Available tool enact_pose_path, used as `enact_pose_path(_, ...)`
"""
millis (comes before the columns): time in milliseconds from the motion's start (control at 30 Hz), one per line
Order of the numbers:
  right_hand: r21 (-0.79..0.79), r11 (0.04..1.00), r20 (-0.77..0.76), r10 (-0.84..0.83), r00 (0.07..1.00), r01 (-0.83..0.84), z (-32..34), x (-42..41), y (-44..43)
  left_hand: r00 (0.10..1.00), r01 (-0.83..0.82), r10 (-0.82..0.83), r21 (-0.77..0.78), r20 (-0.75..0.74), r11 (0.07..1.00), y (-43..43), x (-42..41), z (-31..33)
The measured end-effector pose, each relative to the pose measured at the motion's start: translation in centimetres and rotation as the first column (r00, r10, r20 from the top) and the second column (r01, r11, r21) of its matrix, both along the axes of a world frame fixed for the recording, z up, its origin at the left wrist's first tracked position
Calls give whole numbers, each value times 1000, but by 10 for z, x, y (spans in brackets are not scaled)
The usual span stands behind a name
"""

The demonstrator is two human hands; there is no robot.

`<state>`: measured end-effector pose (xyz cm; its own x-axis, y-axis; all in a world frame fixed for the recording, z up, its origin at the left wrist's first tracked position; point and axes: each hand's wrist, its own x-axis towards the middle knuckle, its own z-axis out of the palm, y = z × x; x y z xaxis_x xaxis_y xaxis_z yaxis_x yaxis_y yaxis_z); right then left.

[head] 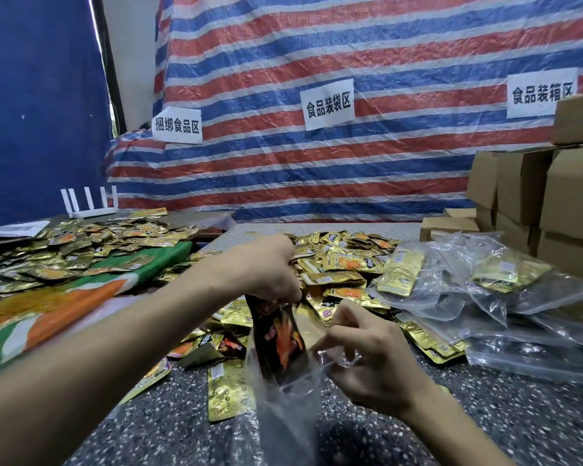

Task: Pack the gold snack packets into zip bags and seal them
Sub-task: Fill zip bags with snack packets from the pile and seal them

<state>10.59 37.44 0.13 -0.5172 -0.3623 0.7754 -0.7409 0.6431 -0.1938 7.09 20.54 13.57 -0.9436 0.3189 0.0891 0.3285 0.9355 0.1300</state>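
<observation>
Bench: dark grey speckled stone-look bench [485, 432], matt and hard.
Loose stock: flat, crinkled gold foil snack packets [344, 264] lie heaped mid-bench just beyond the hands. More are spread at the left over a green, orange and white cloth [64, 317]. There are far too many to count.
Held stack: a glossy dark packet stack with orange flame print [278, 334] stands upright with its lower end inside the bag mouth. I cannot tell how many packets are in it.
Bag: one thin, wrinkled clear plastic zip bag [283, 418] sits in front of the person, between the two hands.
Left grip: the left hand [266, 270] has its fingers curled narrow over the top of the stack.
Right grip: the right hand [367, 351] pinches the bag's rim with thumb and forefinger.
Packed bags: clear filled bags [485, 297] holding gold packets overlap at the right, so their count is unclear.
Boxes: plain brown cardboard boxes [569, 203] are stacked at the far right.
Backdrop: a red, white and blue striped woven tarpaulin [317, 163] carries three white paper signs [329, 104].
Router: one white plastic router [91, 210] with five upright antennas.
</observation>
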Motion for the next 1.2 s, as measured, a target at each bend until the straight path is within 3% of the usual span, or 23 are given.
enact_pose_path(67, 16, 999, 60, 35, 998, -36, 8, 3, 1, 998, -30, 30, 10, -54, 1000, 0, 3, 2)
enact_pose_path(167, -28, 962, 202, 271, 941, -271, 23, 8, -4, 995, -8, 5, -27, -100, 1000, 6, 5, -1)
enact_pose_path(267, -139, 914, 266, 404, 875, -380, 35, 11, -11, 999, 43, -43, -18, 18, 999, 10, 8, 0)
enact_pose_path(367, -16, 983, 66, 183, 981, -182, 44, 13, -8, 997, 39, -42, 46, 65, 998, 7, 12, 7)
enact_pose_path(433, 17, 998, -46, 60, 997, -59, 45, 15, -8, 997, 28, -37, 120, 69, 992, 3, 14, 9)
enact_pose_path(500, -17, 999, -75, 50, 996, -52, 46, 20, -13, 999, 8, -14, 157, 40, 988, 3, 18, 8)
enact_pose_path(633, -52, 990, -53, 130, 990, -133, 43, 28, -27, 991, 4, 10, 102, -136, 995, 3, 24, 5)
enact_pose_path(733, -206, 965, 180, 198, 963, -160, 50, 33, -25, 995, 4, 17, 202, -102, 979, -1, 24, 10)
enact_pose_path(800, -324, 934, 429, 286, 857, -150, 55, 36, -20, 996, 11, 19, 322, -90, 947, -4, 23, 11)
enact_pose_path(867, -443, 888, 543, 372, 753, -120, 56, 38, -18, 996, 26, 15, 431, -92, 902, -6, 23, 7)
enact_pose_path(1033, -373, 909, 484, 22, 875, 183, 61, 32, -26, 984, 27, -152, 761, 94, 648, -7, 25, -10)
enact_pose_path(1200, -287, 920, 419, -131, 898, 268, 63, 26, -20, 861, -103, -393, 867, 323, 487, -16, 23, -20)
